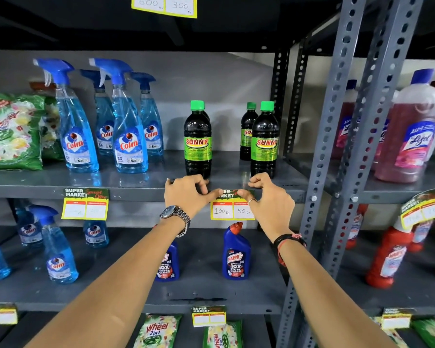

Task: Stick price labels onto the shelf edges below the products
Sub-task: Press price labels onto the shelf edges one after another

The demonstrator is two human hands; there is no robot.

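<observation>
A yellow and green price label [230, 209] reading 100 and 80 hangs against the grey shelf edge [136, 192] below the dark Sunny bottles [198, 139]. My left hand [189, 194] presses its top left corner with the thumb, fingers hooked over the shelf lip. On the other side, my right hand [268, 197] presses the top right corner the same way and covers the label's right edge. Both thumbs nearly meet on the label's green header.
Another label [85, 204] hangs under the blue Colin spray bottles [128, 121] at left. Harpic bottles [236, 252] stand on the shelf below. A perforated grey upright [337, 121] divides off the right bay with pink Lizol bottles [412, 126] and a tilted label [423, 209].
</observation>
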